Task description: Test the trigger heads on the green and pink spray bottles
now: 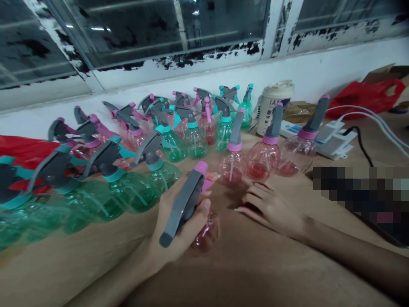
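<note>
My left hand [191, 228] is wrapped round the neck of a spray bottle [183, 202] with a grey and pink trigger head. Below the hand, part of its clear pink body shows, standing on or just over the table. My right hand [271, 207] lies palm down on the table, fingers loosely stretched and holding nothing. Just beyond it stand three pink spray bottles, the nearest being a pink-collared one [232, 166]. Left of my left hand is a row of green spray bottles, among them one with a teal collar [132, 189].
More pink and green spray bottles, such as a green one [196, 143], crowd the back by the wall. A paper coffee cup [271, 106], a white power strip [334, 147] with cables and a red plastic bag [361, 100] sit back right. Another red bag [27, 147] is at left.
</note>
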`<state>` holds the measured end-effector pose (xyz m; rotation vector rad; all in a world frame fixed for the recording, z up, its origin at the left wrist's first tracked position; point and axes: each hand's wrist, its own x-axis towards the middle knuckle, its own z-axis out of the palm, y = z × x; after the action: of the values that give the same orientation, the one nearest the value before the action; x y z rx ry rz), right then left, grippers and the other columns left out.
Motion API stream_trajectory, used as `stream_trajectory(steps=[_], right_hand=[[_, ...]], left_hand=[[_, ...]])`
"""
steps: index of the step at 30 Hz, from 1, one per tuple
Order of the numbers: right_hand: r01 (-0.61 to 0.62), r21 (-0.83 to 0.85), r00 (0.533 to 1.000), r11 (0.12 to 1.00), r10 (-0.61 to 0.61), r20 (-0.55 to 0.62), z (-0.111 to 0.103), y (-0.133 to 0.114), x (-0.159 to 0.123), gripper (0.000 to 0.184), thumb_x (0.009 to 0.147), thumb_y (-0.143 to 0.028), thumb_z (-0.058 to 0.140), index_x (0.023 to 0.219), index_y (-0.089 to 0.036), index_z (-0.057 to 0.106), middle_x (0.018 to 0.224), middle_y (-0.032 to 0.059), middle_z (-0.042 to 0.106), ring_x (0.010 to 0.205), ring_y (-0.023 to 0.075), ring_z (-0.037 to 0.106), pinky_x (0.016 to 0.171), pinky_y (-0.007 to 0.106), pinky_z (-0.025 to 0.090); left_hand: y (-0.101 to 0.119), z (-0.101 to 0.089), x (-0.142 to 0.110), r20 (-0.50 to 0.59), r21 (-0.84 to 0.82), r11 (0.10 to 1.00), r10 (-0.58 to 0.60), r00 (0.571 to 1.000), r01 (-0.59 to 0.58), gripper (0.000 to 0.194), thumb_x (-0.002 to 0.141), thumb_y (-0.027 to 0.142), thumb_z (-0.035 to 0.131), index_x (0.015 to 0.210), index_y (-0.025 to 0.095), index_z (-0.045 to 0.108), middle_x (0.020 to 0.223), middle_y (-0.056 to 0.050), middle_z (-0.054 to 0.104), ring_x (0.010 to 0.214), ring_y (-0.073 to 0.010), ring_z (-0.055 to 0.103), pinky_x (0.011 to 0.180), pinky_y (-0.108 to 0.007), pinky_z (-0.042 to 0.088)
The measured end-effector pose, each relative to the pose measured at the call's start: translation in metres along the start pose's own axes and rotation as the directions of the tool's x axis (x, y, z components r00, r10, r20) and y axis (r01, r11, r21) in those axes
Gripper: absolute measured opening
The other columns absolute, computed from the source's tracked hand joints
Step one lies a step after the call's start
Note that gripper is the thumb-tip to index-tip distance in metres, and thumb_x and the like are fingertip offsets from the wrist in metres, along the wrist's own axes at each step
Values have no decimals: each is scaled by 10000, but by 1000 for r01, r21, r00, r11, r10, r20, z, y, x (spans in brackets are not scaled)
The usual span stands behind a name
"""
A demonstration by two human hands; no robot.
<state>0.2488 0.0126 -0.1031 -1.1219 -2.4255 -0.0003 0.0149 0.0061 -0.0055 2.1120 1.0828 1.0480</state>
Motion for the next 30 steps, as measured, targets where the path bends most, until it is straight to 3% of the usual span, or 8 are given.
stream_trajectory(steps=[5, 11, 18, 25, 30], right_hand=[[-12, 43, 1000, 999, 13, -19, 3, 2, -1, 236, 919, -349, 460, 850, -172, 601, 816, 41, 601, 815, 186, 549, 813, 373, 416], [-12, 16, 1000, 1000, 12, -24, 5, 3, -3, 252, 915, -381, 458, 862, -175, 594, 835, 51, 598, 850, 201, 554, 822, 385, 423], [-52, 110, 998, 993, 55, -23, 8, 7, -9, 227, 892, -386, 501, 874, -175, 581, 875, 61, 594, 845, 202, 549, 781, 389, 458], [28, 200, 997, 979, -13, -79, 2, 4, -12, 128, 891, -291, 525, 923, -199, 607, 883, 40, 637, 874, 180, 586, 815, 366, 476], [24, 196, 997, 980, -8, -83, 4, 3, -14, 143, 885, -304, 533, 946, -196, 604, 941, 60, 634, 935, 190, 595, 856, 392, 485]], left_hand=[[0, 1, 0, 24, -52, 999, 9, 1000, -7, 372, 750, 144, 494, 1086, 288, 565, 1077, -25, 631, 893, -197, 632, 792, -367, 555], [-1, -1, 2, 25, -39, 995, 96, 995, -95, 400, 704, 95, 478, 1048, 281, 564, 940, -15, 616, 801, -185, 611, 716, -338, 533], [1, -6, -1, 54, 2, 986, 167, 984, -167, 226, 753, 135, 474, 934, 245, 553, 874, -31, 615, 752, -194, 608, 690, -354, 524], [4, -7, -1, 44, -5, 993, 115, 992, -115, 115, 790, 161, 472, 832, 219, 563, 791, -27, 624, 722, -184, 616, 675, -341, 520], [3, -7, -1, 36, 6, 990, 138, 990, -139, 101, 792, 169, 473, 821, 223, 554, 751, -20, 596, 699, -181, 611, 652, -337, 527]])
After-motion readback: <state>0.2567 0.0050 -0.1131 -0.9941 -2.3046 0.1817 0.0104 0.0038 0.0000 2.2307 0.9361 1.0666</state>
